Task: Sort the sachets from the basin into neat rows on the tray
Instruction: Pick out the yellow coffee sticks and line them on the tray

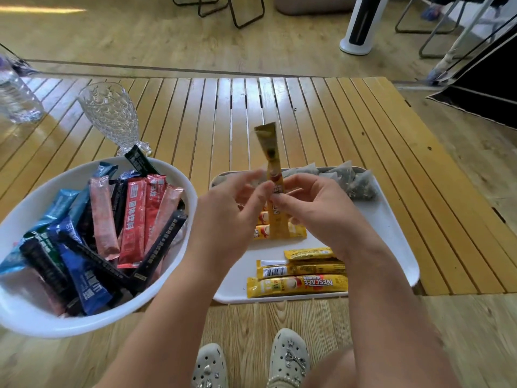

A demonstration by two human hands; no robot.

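Pinching yellow sachet (272, 175) upright at mid-length, left hand (223, 217) and right hand (313, 208) fingertips closed on it. Handling light, limp, slippery; gripping ends advisable.

A home room: plank floor (140, 37), slatted table (279, 107), tower fan (363, 23).

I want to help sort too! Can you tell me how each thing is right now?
Left hand: fingers pinch the yellow sachet.
Right hand: fingers pinch the same sachet.
Yellow sachet: held upright above the tray.
Tray: partly filled, yellow sachets lying in rows, tea bags at the back.
Basin: piled with red, pink, blue and black sachets.
Glass goblet: upright, looks empty.
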